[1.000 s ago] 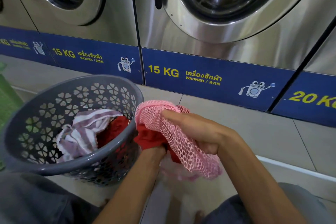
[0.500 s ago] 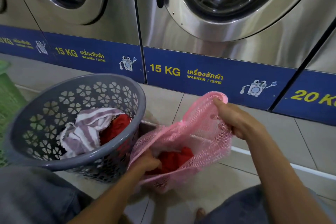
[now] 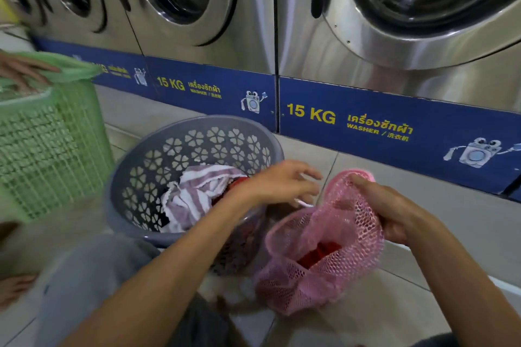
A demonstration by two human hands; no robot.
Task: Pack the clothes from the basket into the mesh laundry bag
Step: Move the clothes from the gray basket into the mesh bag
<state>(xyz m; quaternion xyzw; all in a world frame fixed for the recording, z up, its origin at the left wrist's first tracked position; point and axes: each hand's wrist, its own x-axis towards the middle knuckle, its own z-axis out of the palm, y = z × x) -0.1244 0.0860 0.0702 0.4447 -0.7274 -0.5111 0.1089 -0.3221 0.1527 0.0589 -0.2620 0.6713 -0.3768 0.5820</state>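
Now right hand (image 3: 394, 214) pinches mesh bag (image 3: 324, 256); left hand (image 3: 282, 183) empty beside basket (image 3: 135, 222).

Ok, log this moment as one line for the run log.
left hand: open over grey basket rim | right hand: holding pink mesh bag | red garment in bag | striped cloth in basket

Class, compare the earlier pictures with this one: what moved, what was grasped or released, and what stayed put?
The left hand came out of the mesh bag, leaving the red garment inside, and moved empty toward the grey basket. The right hand still holds the bag's mouth. The striped cloth stays in the basket.
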